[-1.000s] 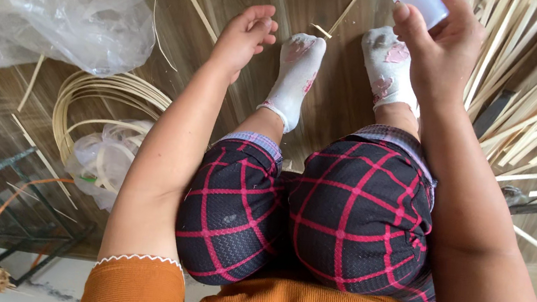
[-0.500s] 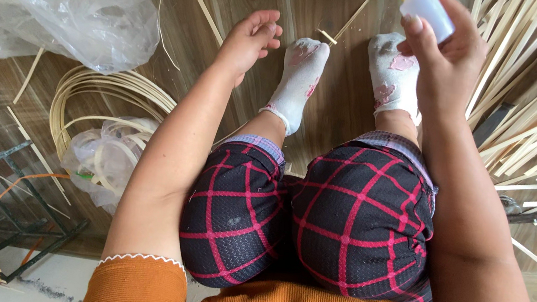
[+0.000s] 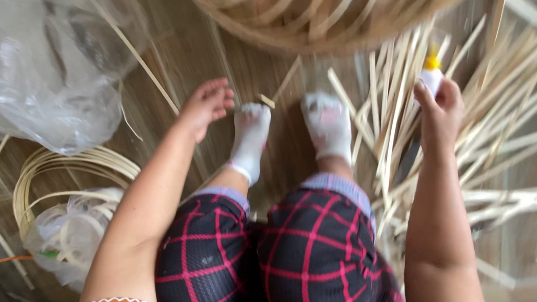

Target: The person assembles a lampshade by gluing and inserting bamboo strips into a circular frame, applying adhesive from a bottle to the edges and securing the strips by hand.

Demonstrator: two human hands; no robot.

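From where I watch, the right hand [image 3: 439,107] is closed around a small white bottle [image 3: 431,79] with a yellow cap, held out at the far right of the scene above the floor. The bottle stands with its long axis running near to far, cap pointing away from the body; the fingers hide most of its lower part, and motion blur softens the rest.

The left hand [image 3: 207,104] is open, fingers loosely spread, holding nothing, hovering just left of the left socked foot [image 3: 250,138]. I cannot tell whether it touches the wooden floor [image 3: 178,51].

Under and around the right hand lies a loose heap of pale bamboo strips [image 3: 487,150], fanned out toward the far right and crossing one another. They crowd that whole side, so there is little bare floor beneath the bottle. The right socked foot [image 3: 328,125] sits just left of the heap. A short strip offcut [image 3: 266,101] lies at the toes of the left foot.

At the far edge, a large woven bamboo frame [image 3: 307,5] arcs across the view, closing off the room ahead of the feet. To the left sits a crumpled clear plastic bag [image 3: 29,46], and nearer, a coil of thin cane [image 3: 69,164] with a smaller plastic bag [image 3: 70,236] on it. The most open floor is the strip between the left hand and the big bag.
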